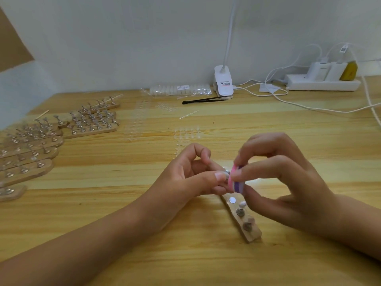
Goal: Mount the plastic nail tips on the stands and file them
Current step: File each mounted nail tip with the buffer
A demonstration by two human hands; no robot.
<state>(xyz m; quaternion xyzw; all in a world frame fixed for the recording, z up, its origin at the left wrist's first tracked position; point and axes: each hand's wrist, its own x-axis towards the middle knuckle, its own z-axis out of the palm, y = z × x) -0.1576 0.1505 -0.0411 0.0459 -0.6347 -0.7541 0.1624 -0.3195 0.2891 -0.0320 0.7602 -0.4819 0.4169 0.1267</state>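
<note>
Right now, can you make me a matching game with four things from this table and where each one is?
Things:
1. file block
2. metal stand
3. power strip
4. clip lamp

Places:
A. pinched in the left hand
B. at the back, in the middle
C. pinched in the right hand
D. at the back, far right

Pairs: 1-C, 2-A, 3-D, 4-B
</note>
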